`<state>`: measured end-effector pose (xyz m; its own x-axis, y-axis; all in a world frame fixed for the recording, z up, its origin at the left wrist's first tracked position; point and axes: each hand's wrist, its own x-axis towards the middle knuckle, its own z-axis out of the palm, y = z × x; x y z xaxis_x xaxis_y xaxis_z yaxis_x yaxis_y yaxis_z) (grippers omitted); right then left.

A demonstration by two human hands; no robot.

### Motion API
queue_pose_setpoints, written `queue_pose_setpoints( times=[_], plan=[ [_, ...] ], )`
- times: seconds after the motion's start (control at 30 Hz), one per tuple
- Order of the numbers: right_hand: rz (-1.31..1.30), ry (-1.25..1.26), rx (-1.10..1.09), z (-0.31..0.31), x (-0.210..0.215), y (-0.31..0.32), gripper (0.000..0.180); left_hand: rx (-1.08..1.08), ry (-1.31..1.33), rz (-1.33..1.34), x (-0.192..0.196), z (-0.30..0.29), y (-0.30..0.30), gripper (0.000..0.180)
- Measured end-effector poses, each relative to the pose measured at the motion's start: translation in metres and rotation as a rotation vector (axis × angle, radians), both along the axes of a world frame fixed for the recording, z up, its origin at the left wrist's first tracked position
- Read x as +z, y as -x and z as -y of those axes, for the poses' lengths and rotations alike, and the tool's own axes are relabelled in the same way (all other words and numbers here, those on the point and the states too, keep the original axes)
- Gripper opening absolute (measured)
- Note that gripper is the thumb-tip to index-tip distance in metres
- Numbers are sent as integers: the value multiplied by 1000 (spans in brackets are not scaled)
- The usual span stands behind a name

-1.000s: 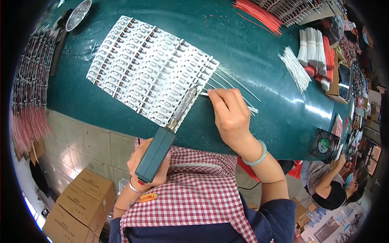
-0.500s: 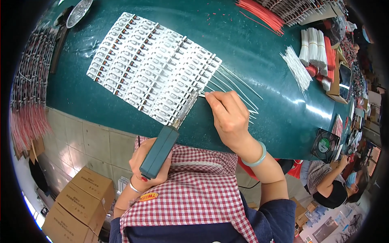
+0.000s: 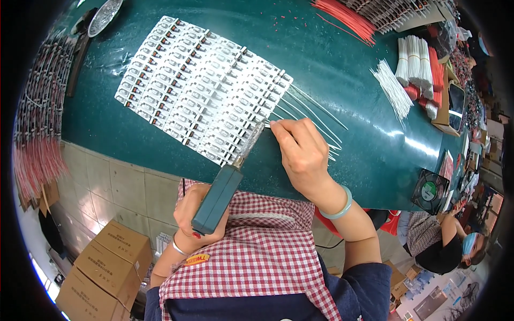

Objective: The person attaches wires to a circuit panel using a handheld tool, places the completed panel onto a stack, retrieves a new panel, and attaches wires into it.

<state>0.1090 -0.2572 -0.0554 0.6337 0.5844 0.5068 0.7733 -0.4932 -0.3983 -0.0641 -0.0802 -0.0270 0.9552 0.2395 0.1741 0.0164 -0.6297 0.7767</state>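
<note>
My left hand [image 3: 193, 216] is closed around a dark green, box-shaped handheld tool [image 3: 218, 197]. Its long metal nose [image 3: 249, 144] reaches along the right edge of a panel of white plastic modules [image 3: 201, 88], which lies in rows on the green table. My right hand [image 3: 304, 155] pinches a thin white wire [image 3: 267, 125] between thumb and fingers, with its end beside the tool's tip. Where wire and tip meet is too small to make out. Further up that edge, several white wires [image 3: 321, 109] stick out from the modules and trail to the right.
Loose white wires [image 3: 392, 91] lie at the right, beside bundled white wires [image 3: 415, 61]. Red wires [image 3: 348, 21] are at the far side. A black fan [image 3: 430, 191] stands near the right edge. Cartons [image 3: 110, 265] sit on the floor at left; another person [image 3: 444, 241] works at right.
The green tool has shifted slightly right, its handle swinging with my left hand. My right hand has barely moved. At the right, the other person has changed posture.
</note>
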Motion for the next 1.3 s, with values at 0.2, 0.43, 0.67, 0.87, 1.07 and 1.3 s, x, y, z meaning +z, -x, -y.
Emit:
queue_pose_setpoints(
  times=[0.2, 0.43, 0.67, 0.87, 1.07, 1.3],
  plan=[
    [50, 8, 19, 2, -4, -1, 29, 30, -144, 133, -1, 0, 2, 24],
    [72, -24, 10, -1, -4, -1, 28, 29, -135, 94, 0, -2, 7, 24],
    [17, -49, 17, -1, 3, 11, 29, 36, -94, 74, 0, -2, 11, 23],
    [5, -18, 24, -1, 1, 12, 29, 13, -47, 75, 1, -1, 10, 24],
    [28, -1, 21, -2, 1, 12, 27, 25, 16, 111, -3, 3, 8, 24],
    [39, 1, 13, -5, 2, 12, 28, 8, -30, 79, 0, 1, 10, 21]
  ],
)
